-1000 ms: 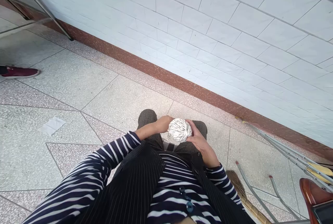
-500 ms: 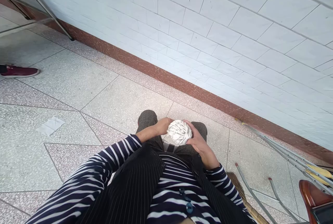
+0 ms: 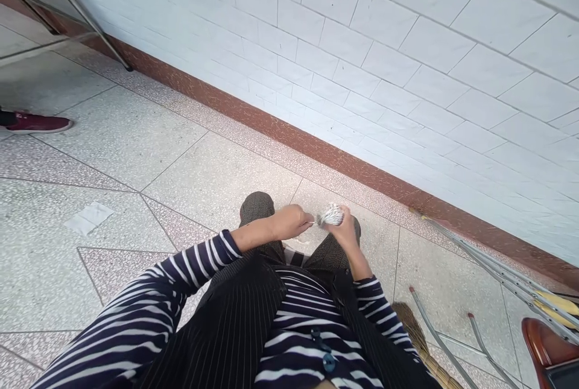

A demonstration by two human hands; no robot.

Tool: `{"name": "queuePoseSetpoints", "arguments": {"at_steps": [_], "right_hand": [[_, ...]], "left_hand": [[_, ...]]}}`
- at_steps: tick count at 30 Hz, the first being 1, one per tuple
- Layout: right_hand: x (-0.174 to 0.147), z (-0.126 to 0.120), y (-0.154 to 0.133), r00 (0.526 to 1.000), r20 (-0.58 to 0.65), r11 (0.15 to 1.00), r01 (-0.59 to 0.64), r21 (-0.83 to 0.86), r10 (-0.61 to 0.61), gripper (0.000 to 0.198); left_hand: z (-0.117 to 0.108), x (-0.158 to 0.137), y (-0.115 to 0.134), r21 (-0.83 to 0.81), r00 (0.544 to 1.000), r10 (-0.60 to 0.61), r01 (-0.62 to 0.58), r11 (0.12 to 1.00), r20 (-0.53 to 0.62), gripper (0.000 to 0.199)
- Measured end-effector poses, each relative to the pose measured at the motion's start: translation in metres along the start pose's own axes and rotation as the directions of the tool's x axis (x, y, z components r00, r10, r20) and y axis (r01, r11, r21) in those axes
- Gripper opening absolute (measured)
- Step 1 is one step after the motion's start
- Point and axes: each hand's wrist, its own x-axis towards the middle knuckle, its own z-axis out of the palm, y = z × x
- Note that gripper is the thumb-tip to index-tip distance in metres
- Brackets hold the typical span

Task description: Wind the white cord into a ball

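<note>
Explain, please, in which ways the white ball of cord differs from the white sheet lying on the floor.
The ball of cord is rounded, while the sheet is flat. The ball of cord shows wound strands; the sheet looks plain. The ball of cord is held in the right hand, whereas the sheet lies on the floor. Both look whitish.

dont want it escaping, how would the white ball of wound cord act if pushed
The white ball of wound cord would probably roll, being rounded. It may be light: the right hand alone grips it. It might unravel, as a thin pale strand shows at the left hand.
</note>
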Motion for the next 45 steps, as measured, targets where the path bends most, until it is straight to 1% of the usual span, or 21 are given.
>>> {"name": "queuePoseSetpoints", "arguments": {"at_steps": [2,3,6,8,10,12,15,18,22,24,26,28,30,32,34,36,38,39,41,43,45], "right_hand": [[-0.016,0.022,0.012,0.986,0.165,0.996,-0.035,0.088,0.020,0.077],[-0.025,0.030,0.014,0.960,0.278,0.977,-0.086,0.194,0.030,0.078],[-0.043,0.036,0.009,0.841,0.540,0.864,-0.250,0.437,-0.030,0.080],[-0.049,0.030,-0.003,0.775,0.625,0.794,-0.317,0.519,-0.099,0.081],[-0.051,0.021,-0.016,0.743,0.651,0.739,-0.350,0.576,-0.155,0.082],[-0.050,0.012,-0.029,0.765,0.618,0.694,-0.345,0.632,-0.183,0.083],[-0.041,-0.002,-0.044,0.856,0.484,0.662,-0.259,0.704,-0.181,0.088],[-0.021,-0.026,-0.050,0.929,0.353,0.714,-0.173,0.678,-0.110,0.085],[0.010,-0.054,-0.042,0.993,0.108,0.880,-0.096,0.464,0.051,0.086],[0.018,-0.053,-0.032,0.997,-0.029,0.963,-0.064,0.261,0.074,0.090],[0.018,-0.039,-0.019,0.996,-0.076,0.998,-0.044,0.036,0.047,0.088],[0.011,-0.017,-0.005,1.000,0.015,0.994,-0.014,-0.112,0.015,0.082],[-0.001,0.004,0.005,0.982,0.189,0.995,-0.001,-0.097,0.020,0.076],[-0.015,0.018,0.009,0.903,0.428,0.993,-0.077,0.085,0.034,0.076],[-0.025,0.021,0.008,0.801,0.598,0.950,-0.163,0.267,-0.031,0.075],[-0.032,0.017,0.002,0.729,0.673,0.895,-0.210,0.394,-0.125,0.072],[-0.034,0.008,-0.007,0.698,0.688,0.847,-0.231,0.478,-0.198,0.074],[-0.034,0.003,-0.012,0.698,0.680,0.825,-0.235,0.514,-0.225,0.077],[-0.032,-0.008,-0.022,0.731,0.633,0.791,-0.218,0.571,-0.255,0.082],[-0.027,-0.019,-0.031,0.793,0.555,0.796,-0.157,0.584,-0.251,0.082],[-0.021,-0.030,-0.039,0.853,0.474,0.845,-0.078,0.529,-0.218,0.080]], "left_hand": [[-0.010,0.007,-0.005,0.062,0.999,0.030,-0.029,0.998,-0.016,0.025],[-0.013,0.010,-0.010,0.069,0.999,0.025,-0.023,0.997,-0.021,0.024],[-0.016,0.016,-0.029,-0.046,0.999,-0.050,0.050,0.998,-0.016,0.024],[-0.013,0.017,-0.040,-0.201,0.996,-0.086,0.083,0.976,-0.002,0.028],[-0.006,0.016,-0.046,-0.342,0.997,-0.081,0.077,0.937,0.003,0.030],[0.004,0.014,-0.046,-0.425,0.996,-0.091,0.084,0.901,0.003,0.028],[0.025,0.008,-0.038,-0.450,0.982,-0.179,0.184,0.874,0.054,0.024],[0.041,-0.001,-0.028,-0.450,0.970,-0.186,0.238,0.861,0.158,0.030],[0.040,-0.010,-0.016,-0.394,0.976,-0.123,0.186,0.900,0.181,0.028],[0.032,-0.010,-0.011,-0.318,0.985,-0.091,0.133,0.939,0.144,0.028],[0.022,-0.005,-0.007,-0.214,0.996,-0.023,0.041,0.976,0.086,0.029],[0.013,0.002,-0.007,-0.092,0.997,0.071,-0.069,0.993,0.024,0.028],[0.008,0.008,-0.012,-0.005,0.986,0.164,-0.164,0.986,-0.014,0.026],[0.006,0.012,-0.020,0.006,0.974,0.225,-0.225,0.974,-0.036,0.023],[0.007,0.014,-0.029,-0.054,0.970,0.234,-0.238,0.970,-0.062,0.023],[0.011,0.012,-0.037,-0.161,0.978,0.191,-0.203,0.966,-0.084,0.025],[0.018,0.010,-0.043,-0.283,0.991,0.098,-0.120,0.951,-0.088,0.028],[0.022,0.009,-0.045,-0.342,0.996,0.041,-0.067,0.937,-0.082,0.028],[0.029,0.007,-0.045,-0.424,0.995,-0.081,0.052,0.904,-0.050,0.027],[0.035,0.004,-0.042,-0.454,0.985,-0.171,0.158,0.877,0.012,0.026],[0.036,0.001,-0.034,-0.479,0.980,-0.188,0.199,0.855,0.072,0.028]]}}
